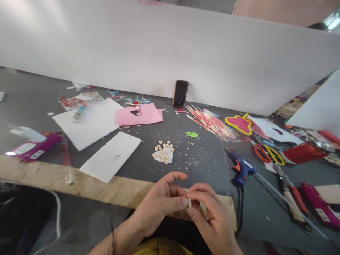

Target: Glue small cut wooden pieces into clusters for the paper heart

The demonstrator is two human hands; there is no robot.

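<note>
Just past the table's front edge, my left hand (pixel 162 200) and my right hand (pixel 209 209) meet at their fingertips. Pinched between both is a tiny cluster of whitish beads (pixel 189 202), partly covered by the fingers. Beyond the hands, a pile of small flower-shaped wooden pieces (pixel 163 153) rests on a scrap of white paper (pixel 170 158). A white card (pixel 111 156) with handwritten "154" lies to the left of the pile.
A blue glue gun (pixel 242 170), scissors (pixel 261 153) and a red can (pixel 306 152) crowd the right. Bundled red-and-wood sticks (pixel 209 122) lie near a propped phone (pixel 181 94). At left are pink paper (pixel 139 114), a white sheet (pixel 90 124) and a purple glue gun (pixel 37 147).
</note>
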